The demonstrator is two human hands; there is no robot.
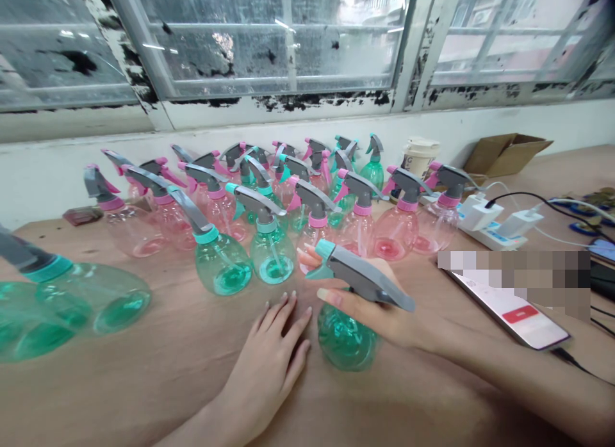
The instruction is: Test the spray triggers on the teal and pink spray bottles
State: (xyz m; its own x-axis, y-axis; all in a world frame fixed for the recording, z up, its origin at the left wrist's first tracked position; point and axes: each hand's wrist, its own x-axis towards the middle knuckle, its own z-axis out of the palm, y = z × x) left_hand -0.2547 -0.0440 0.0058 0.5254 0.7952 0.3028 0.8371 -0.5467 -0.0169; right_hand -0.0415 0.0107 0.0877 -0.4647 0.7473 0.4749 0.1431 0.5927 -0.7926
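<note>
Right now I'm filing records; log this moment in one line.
right hand: gripping green spray bottle | left hand: resting on table | beyond: pink bottles, green bottles

Two hands (276, 351) (384, 319), one cup (420, 155), perhaps two dozen sprayers (348, 337).

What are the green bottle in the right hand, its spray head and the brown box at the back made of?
Bottle: probably tinted plastic, glossy; it is see-through with bright highlights, though looks alone don't rule out glass.
Spray head: likely molded plastic, smooth with a soft sheen on its gray body.
Box: apparently cardboard, matte brown, with thin folded flaps.
</note>
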